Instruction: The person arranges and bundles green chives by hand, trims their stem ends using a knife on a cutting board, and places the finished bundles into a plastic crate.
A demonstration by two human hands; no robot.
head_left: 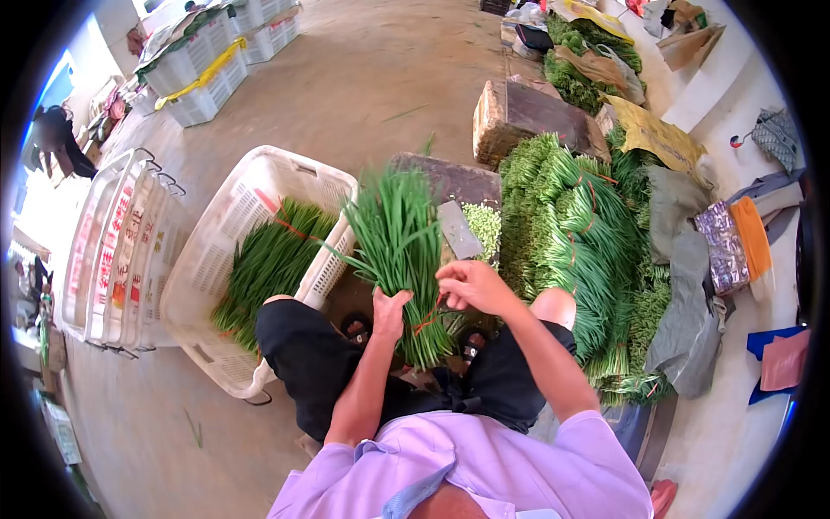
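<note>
Between my knees, my left hand (391, 313) is wrapped round a thick bunch of green chives (396, 225), leaves away from me and cut stems toward me. The fingers of my right hand (475, 285) are pinched together at the bunch's right side. From them a thin red tie (427, 323) runs across the stems. Beyond my right hand, a flat greyish blade or plate (460, 230) lies beside chopped pale stem ends (482, 227) on a dark block (441, 176). Tied chives (275, 255) lie in the white plastic basket (232, 186) to my left.
A large heap of chives (596, 233) lies on my right, with a grey plastic sheet (687, 316) along it. A dark-topped box (540, 117) stands beyond. Stacked white crates (112, 251) stand at left, more crates (203, 82) farther back. A person (60, 143) is at far left.
</note>
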